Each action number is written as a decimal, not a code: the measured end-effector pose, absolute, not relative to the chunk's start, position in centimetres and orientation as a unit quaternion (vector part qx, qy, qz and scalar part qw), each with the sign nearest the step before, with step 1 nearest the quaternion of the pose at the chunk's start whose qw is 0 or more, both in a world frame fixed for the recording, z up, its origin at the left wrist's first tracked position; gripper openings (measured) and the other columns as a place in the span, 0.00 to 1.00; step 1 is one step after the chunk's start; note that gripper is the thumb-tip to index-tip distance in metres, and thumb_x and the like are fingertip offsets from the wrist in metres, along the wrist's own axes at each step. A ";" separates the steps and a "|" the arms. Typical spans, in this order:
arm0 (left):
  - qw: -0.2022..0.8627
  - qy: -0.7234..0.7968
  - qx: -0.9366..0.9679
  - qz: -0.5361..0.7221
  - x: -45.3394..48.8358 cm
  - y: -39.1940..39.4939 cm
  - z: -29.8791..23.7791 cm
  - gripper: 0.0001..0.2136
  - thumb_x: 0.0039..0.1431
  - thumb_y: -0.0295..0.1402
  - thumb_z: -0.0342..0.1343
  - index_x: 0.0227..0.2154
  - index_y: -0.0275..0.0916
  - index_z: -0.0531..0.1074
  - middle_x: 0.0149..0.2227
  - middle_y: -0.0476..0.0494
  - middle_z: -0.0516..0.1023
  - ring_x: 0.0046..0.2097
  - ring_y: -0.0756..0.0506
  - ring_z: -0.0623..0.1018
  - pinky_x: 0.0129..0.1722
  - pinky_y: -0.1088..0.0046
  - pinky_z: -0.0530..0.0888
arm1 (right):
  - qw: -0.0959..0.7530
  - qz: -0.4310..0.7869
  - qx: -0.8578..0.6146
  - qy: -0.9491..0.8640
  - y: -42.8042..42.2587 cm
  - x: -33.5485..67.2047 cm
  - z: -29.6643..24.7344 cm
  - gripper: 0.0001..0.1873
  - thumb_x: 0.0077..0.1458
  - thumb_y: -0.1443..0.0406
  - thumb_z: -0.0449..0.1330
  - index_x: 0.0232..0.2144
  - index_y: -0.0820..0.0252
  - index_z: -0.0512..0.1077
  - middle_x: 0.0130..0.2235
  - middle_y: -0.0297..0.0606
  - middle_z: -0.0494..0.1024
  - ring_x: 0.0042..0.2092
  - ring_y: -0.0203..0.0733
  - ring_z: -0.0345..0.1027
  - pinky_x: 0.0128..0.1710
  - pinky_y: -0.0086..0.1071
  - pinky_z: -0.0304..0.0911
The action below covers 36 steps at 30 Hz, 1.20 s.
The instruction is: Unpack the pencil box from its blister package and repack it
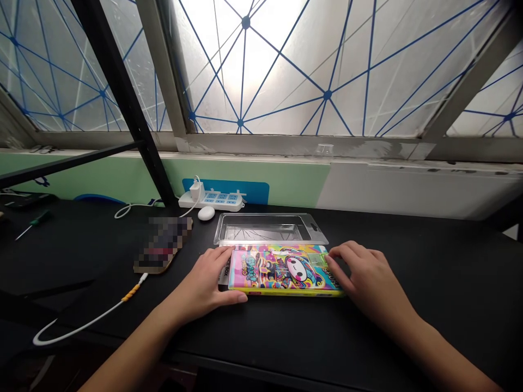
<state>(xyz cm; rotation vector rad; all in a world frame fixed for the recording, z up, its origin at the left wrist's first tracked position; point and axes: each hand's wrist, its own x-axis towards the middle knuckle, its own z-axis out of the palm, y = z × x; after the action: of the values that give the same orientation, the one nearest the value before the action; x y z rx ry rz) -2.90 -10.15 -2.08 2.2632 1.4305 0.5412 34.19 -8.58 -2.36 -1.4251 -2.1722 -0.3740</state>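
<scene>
Left hand, right hand gripping opposite ends of a cartoon-printed box

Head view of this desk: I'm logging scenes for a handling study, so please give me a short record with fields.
left hand: on the left end of a cartoon-printed box
right hand: against the box's right end
behind the box: transparent plastic blister tray
surface: black desk
also on desk: power strip, green-handled screwdriver, white cable, pixelated object
beyond: frosted window with blue lines
</scene>
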 end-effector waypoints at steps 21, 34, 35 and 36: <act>0.208 0.507 0.812 0.201 -3.0 -9.7 -2.8 0.44 0.50 0.56 0.71 0.66 0.41 0.64 0.68 0.32 0.66 0.66 0.28 0.66 0.65 0.46 0.64 | 0.215 -0.102 -0.486 -0.841 -7.4 23.4 -2.3 0.13 0.70 0.59 0.49 0.37 0.58 0.70 0.40 0.46 0.73 0.42 0.52 0.66 0.42 0.44 0.64; 0.204 0.500 0.822 0.179 -2.6 -9.5 -2.5 0.38 0.56 0.58 0.64 0.63 0.42 0.68 0.67 0.35 0.68 0.62 0.30 0.67 0.63 0.48 0.66 | 0.378 -0.226 -0.395 -0.806 -7.1 23.8 -1.0 0.09 0.71 0.61 0.51 0.37 0.56 0.65 0.38 0.43 0.70 0.40 0.49 0.63 0.40 0.41 0.63; 0.206 0.503 0.820 0.179 -2.6 -9.5 -2.7 0.38 0.58 0.57 0.64 0.65 0.42 0.66 0.69 0.34 0.65 0.63 0.29 0.66 0.64 0.47 0.65 | 0.387 -0.235 -0.383 -0.805 -7.3 24.0 -0.9 0.08 0.71 0.61 0.52 0.38 0.57 0.65 0.39 0.44 0.71 0.41 0.49 0.63 0.41 0.41 0.64; 0.209 0.506 0.817 0.182 -2.6 -9.5 -2.8 0.40 0.58 0.56 0.64 0.68 0.42 0.63 0.71 0.33 0.62 0.65 0.28 0.65 0.64 0.46 0.64 | 0.392 -0.242 -0.371 -0.807 -7.6 24.2 -0.7 0.07 0.71 0.61 0.53 0.39 0.57 0.66 0.40 0.44 0.72 0.41 0.49 0.64 0.41 0.41 0.64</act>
<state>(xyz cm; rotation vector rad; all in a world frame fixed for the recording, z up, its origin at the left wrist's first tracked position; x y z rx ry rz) -2.64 -9.54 -2.81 2.2739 1.4072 0.5055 24.21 -7.59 -0.65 -0.9417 -2.0484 -0.6144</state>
